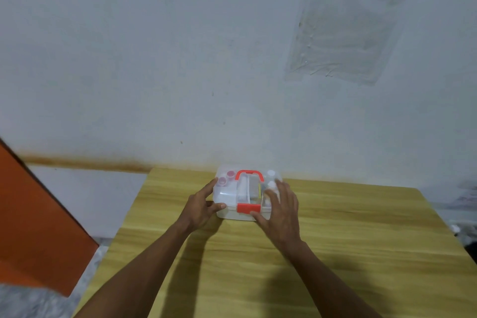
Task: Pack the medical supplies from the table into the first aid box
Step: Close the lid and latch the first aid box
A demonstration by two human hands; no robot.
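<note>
A clear plastic first aid box [227,195] with a red handle [249,174] and a red front latch [248,208] stands at the far edge of the wooden table [335,240], its lid down. Through the lid I see small pink-capped jars [225,178], white bottles [271,175] and a grey pack. My left hand [202,206] holds the box's left front corner, thumb on the front edge. My right hand [280,210] lies flat on the right side of the lid, fingers straight, thumb near the latch.
A pale wall [232,59] rises just behind the table. An orange panel [33,219] stands to the left on the grey floor. Small clutter lies past the table's right edge.
</note>
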